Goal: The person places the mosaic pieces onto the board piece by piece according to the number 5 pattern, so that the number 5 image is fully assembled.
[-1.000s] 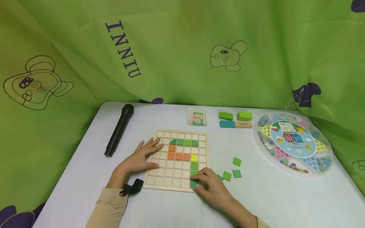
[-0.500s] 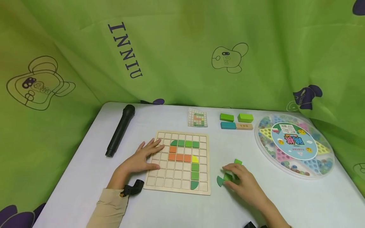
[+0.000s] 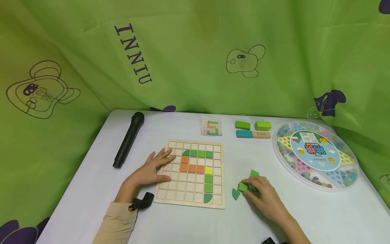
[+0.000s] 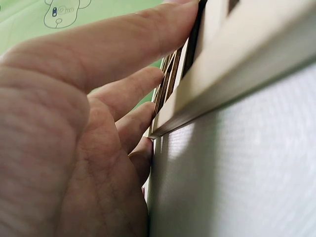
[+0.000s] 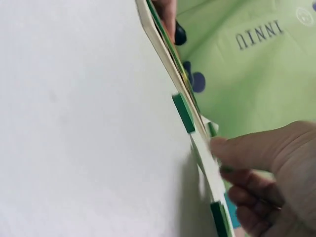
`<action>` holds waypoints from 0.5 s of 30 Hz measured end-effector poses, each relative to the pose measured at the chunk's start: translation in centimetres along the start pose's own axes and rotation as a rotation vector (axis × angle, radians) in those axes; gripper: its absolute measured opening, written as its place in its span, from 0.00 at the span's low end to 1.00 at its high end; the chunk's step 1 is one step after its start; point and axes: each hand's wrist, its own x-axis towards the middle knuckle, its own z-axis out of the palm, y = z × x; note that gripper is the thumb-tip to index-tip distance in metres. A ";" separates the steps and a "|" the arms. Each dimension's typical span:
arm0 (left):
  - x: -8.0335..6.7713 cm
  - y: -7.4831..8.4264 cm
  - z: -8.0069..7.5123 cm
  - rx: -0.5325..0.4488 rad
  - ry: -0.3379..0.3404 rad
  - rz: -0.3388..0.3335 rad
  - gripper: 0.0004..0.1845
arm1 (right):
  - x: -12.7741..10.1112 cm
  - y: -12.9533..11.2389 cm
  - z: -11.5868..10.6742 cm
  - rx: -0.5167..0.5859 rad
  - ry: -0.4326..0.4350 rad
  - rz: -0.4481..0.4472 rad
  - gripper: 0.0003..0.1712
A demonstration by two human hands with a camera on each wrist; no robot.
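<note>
A wooden grid board (image 3: 189, 196) lies on the table, with green, orange and yellow tiles set in several of its squares. Spread over its left edge, my left hand (image 3: 149, 173) rests with straight fingers; the left wrist view shows the fingertips on the board's rim (image 4: 197, 98). Right of the board, my right hand (image 3: 266, 196) pinches a light green square tile (image 3: 242, 186) between thumb and fingers, low over the table. Beside it lies a dark green quarter-round tile (image 3: 236, 194). Another green square tile (image 3: 254, 173) lies behind the fingers, and one more is partly hidden under the hand.
A small pattern card (image 3: 211, 126) lies behind the board. Green blocks (image 3: 263, 126) and a blue-and-wood block (image 3: 244, 134) stand to its right. A round marble game box (image 3: 315, 156) is at far right, a black microphone (image 3: 129, 140) at left. Green cloth (image 3: 195, 67) hangs behind.
My right hand has moved from the board's lower right to the loose tiles and taken hold of a light green square one. A quarter-round tile now shows uncovered at the board's bottom. The left hand stays put.
</note>
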 end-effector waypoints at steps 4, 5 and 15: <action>0.0 -0.1 0.0 0.002 0.003 0.001 0.44 | 0.4 -1.6 0.5 0.067 0.010 -0.069 0.21; 0.0 -0.1 0.0 0.004 0.004 0.001 0.44 | 0.5 -2.1 0.8 0.088 -0.002 -0.086 0.20; 0.0 -0.4 0.1 0.048 0.005 -0.005 0.44 | 2.0 -6.8 3.6 0.200 -0.130 -0.197 0.16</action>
